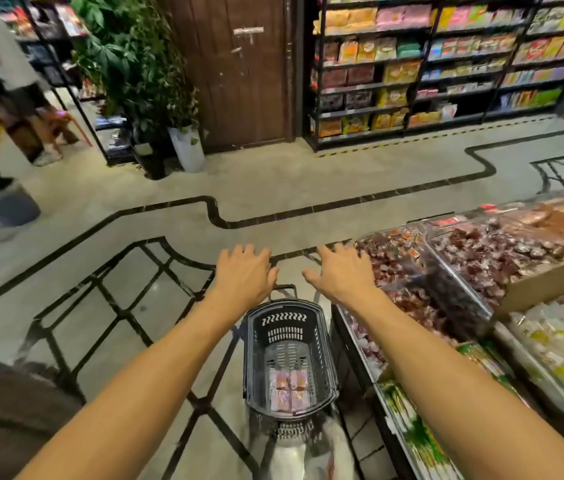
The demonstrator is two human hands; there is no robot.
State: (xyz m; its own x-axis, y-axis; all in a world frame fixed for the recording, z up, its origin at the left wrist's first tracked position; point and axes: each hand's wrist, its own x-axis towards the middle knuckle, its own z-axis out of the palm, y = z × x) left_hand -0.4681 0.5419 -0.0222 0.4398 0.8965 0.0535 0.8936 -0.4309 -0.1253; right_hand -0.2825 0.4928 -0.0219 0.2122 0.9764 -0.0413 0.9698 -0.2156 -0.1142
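Both of my arms reach forward over a dark plastic shopping basket (318, 317) that stands on the shop floor. My left hand (244, 271) hovers above the basket's far end with fingers spread and holds nothing. My right hand (341, 271) is stretched out flat beside it, just left of a clear bin of red wrapped sweets (398, 258), also holding nothing. A few pink packets (289, 389) lie on the basket's bottom. The basket's handle (285, 289) shows just below my left hand.
A display counter (481, 306) with clear bins of wrapped snacks runs along my right. Snack shelves (429, 74) line the far wall, with a brown door (239, 74) and potted plants (142, 71) to their left. A person (6, 74) stands at the far left.
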